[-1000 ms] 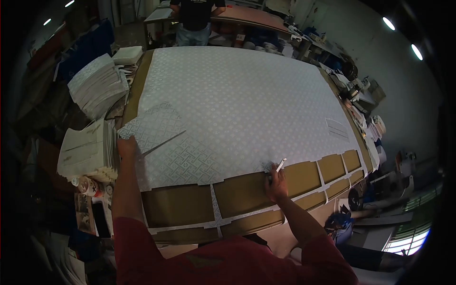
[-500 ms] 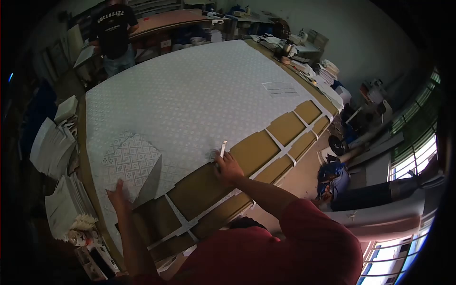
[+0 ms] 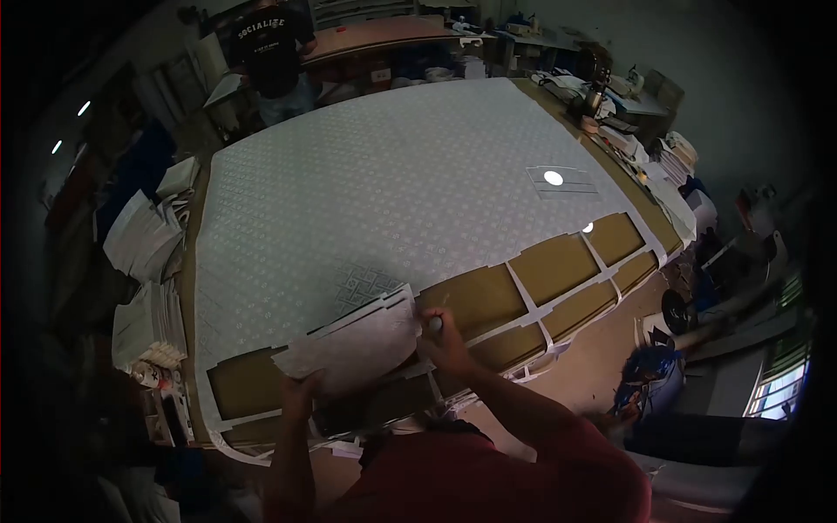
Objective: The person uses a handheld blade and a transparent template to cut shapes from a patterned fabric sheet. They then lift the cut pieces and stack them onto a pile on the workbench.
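Observation:
A patterned pale fabric sheet [image 3: 366,166] is spread over the big table, with cut-outs along its near edge. Over that edge a cut fabric piece [image 3: 357,344] is lifted and tilted, its plain pale underside facing me. My left hand [image 3: 301,390] is closed on the lower left corner of this piece. At its right end is my right hand [image 3: 446,338], closed around a slim pale tool [image 3: 435,323]; only the tool's rounded end shows between the fingers. Behind the piece, a darker patterned patch [image 3: 362,286] shows on the sheet.
Brown table surface [image 3: 558,270] shows between narrow fabric strips [image 3: 571,292]. Stacks of pale cut sheets [image 3: 148,322] stand along the left. Papers and tools line the right edge by a metal flask [image 3: 593,103]. A person in a black shirt [image 3: 272,52] stands at the far left.
My left hand has lifted the cut piece and folded it towards me. My right hand has come to its right end. The whole view has shifted, with the table further right.

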